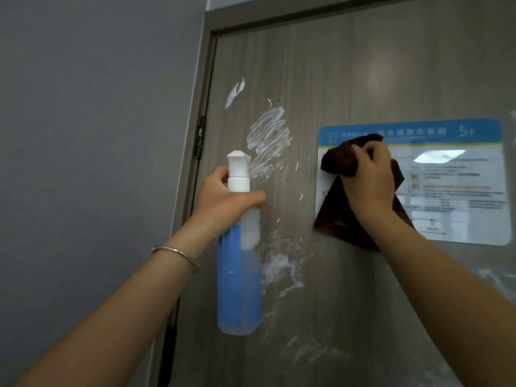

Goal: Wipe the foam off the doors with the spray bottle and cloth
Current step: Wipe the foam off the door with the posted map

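Her left hand grips the spray bottle at its neck, light, slick plastic; her right hand bunches the soft brown cloth against the door, foam between them.

we grip the spray bottle in the left hand; the right hand presses the cloth against the foam-streaked door.
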A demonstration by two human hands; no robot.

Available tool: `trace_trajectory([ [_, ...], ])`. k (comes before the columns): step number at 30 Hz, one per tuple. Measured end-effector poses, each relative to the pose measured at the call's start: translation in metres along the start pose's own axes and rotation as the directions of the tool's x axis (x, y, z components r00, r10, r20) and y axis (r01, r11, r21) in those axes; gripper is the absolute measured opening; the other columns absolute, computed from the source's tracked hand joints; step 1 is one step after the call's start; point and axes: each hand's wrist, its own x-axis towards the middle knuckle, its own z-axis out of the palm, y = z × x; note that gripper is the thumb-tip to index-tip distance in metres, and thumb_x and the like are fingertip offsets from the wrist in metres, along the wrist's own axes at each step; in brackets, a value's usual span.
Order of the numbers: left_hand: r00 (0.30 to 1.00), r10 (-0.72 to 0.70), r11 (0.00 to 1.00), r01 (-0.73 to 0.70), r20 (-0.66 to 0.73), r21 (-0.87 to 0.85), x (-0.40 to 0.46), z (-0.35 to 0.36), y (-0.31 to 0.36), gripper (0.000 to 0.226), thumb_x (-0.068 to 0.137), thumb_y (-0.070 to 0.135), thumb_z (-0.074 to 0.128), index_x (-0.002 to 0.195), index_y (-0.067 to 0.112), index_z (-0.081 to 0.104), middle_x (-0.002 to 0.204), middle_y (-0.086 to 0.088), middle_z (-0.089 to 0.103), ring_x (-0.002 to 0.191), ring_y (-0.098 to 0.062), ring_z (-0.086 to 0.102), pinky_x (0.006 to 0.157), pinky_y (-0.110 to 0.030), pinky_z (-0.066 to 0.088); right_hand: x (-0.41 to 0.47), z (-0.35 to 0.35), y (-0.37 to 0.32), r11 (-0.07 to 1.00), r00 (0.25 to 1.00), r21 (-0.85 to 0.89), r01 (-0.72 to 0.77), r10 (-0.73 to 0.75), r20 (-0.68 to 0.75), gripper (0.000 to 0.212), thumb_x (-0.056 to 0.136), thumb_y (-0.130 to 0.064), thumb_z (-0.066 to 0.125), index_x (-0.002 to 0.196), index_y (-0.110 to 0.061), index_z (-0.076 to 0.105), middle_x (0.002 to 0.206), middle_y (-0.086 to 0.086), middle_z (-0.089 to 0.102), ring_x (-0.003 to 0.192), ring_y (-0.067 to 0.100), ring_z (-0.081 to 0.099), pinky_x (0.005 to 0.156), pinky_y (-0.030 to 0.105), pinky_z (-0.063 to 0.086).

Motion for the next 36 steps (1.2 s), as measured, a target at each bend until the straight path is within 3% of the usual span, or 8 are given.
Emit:
trace_trajectory([
  [2, 1.000, 0.003, 1.000, -0.004, -0.011, -0.024, 0.016, -0.001, -0.003, 0.055, 0.050, 0.017, 0.077, 0.102, 0.010, 0.061, 0.081, -0.006, 0.062, 0.063, -0.015, 0.060, 0.053, -0.027, 0.052, -0.013, 0.008, 0.002, 0.974, 0.998, -0.216, 0.067, -0.061, 0.032, 0.052, 0.090, -0.029, 0.064, 0.137, -0.008, 0.054, 0.137, 0.016, 0.049, 0.130, 0.036, 0.043, 0.114, 0.060, 0.026],
  [5, 1.000, 0.018, 0.999, -0.018, -0.002, -0.029, 0.038, -0.001, -0.011, 0.042, 0.060, 0.008, 0.081, 0.098, 0.009, 0.062, 0.081, -0.007, 0.063, 0.066, -0.018, 0.062, 0.052, -0.027, 0.051, -0.035, 0.009, 0.001, 0.899, 0.982, -0.426, 0.097, -0.018, 0.185, 0.086, 0.089, -0.077, 0.033, 0.157, -0.027, 0.018, 0.164, 0.002, 0.015, 0.151, 0.032, 0.008, 0.116, 0.058, -0.002],
  [9, 0.999, 0.053, 0.998, -0.053, -0.003, -0.019, 0.067, 0.001, -0.018, 0.041, 0.055, 0.015, 0.081, 0.093, 0.008, 0.066, 0.077, -0.006, 0.065, 0.064, -0.018, 0.062, 0.054, -0.030, 0.054, -0.037, 0.010, 0.005, 0.899, 0.986, -0.428, 0.091, -0.022, 0.164, 0.077, 0.091, -0.073, 0.013, 0.157, -0.034, 0.015, 0.165, 0.000, 0.012, 0.151, 0.033, 0.006, 0.118, 0.060, 0.008],
  [12, 0.995, 0.103, 0.995, -0.103, -0.014, 0.000, 0.099, -0.002, -0.017, 0.023, 0.065, 0.009, 0.078, 0.085, 0.006, 0.066, 0.072, -0.003, 0.063, 0.062, -0.016, 0.059, 0.051, -0.026, 0.050, -0.036, 0.012, 0.004, 0.903, 0.992, -0.420, 0.092, -0.047, 0.118, 0.070, 0.094, -0.063, 0.018, 0.156, -0.031, 0.022, 0.163, 0.004, 0.022, 0.148, 0.035, 0.015, 0.119, 0.057, 0.016],
  [17, 0.984, 0.171, 0.981, -0.165, -0.048, 0.098, 0.153, -0.019, -0.004, 0.024, 0.060, 0.020, 0.077, 0.075, 0.011, 0.061, 0.069, -0.001, 0.059, 0.061, -0.017, 0.057, 0.056, -0.031, 0.050, -0.037, 0.015, 0.005, 0.906, 0.995, -0.413, 0.091, -0.062, 0.083, 0.069, 0.094, -0.059, 0.025, 0.155, -0.030, 0.025, 0.160, 0.007, 0.027, 0.147, 0.036, 0.018, 0.117, 0.055, 0.020],
  [25, 0.988, 0.120, 0.992, -0.116, -0.094, 0.047, 0.207, -0.053, 0.022, 0.044, 0.049, 0.030, 0.071, 0.086, 0.006, 0.069, 0.073, -0.005, 0.067, 0.060, -0.019, 0.064, 0.057, -0.027, 0.054, -0.037, 0.018, 0.007, 0.908, 0.997, -0.411, 0.078, -0.063, 0.050, 0.069, 0.092, -0.060, 0.025, 0.154, -0.031, 0.028, 0.158, 0.008, 0.031, 0.144, 0.037, 0.022, 0.114, 0.057, 0.025],
  [31, 0.994, 0.092, 0.996, -0.092, 0.050, -0.010, 0.221, -0.058, 0.010, 0.054, 0.036, 0.028, 0.072, 0.086, 0.006, 0.071, 0.071, -0.008, 0.069, 0.063, -0.021, 0.065, 0.063, -0.030, 0.057, -0.028, 0.022, 0.001, 0.876, 0.999, -0.480, 0.034, -0.018, 0.037, 0.068, 0.086, -0.067, 0.031, 0.150, -0.042, 0.033, 0.156, 0.006, 0.036, 0.142, 0.039, 0.027, 0.109, 0.062, 0.028],
  [36, 0.992, 0.105, 0.994, -0.103, 0.068, -0.026, 0.232, -0.063, 0.002, 0.065, 0.029, 0.034, 0.071, 0.087, 0.006, 0.073, 0.064, -0.005, 0.070, 0.059, -0.018, 0.066, 0.065, -0.032, 0.058, -0.003, 0.026, -0.006, 0.874, 0.997, -0.487, 0.012, 0.026, 0.071, 0.072, 0.085, -0.076, 0.014, 0.151, -0.050, 0.020, 0.160, 0.001, 0.026, 0.147, 0.035, 0.017, 0.114, 0.060, 0.021],
])
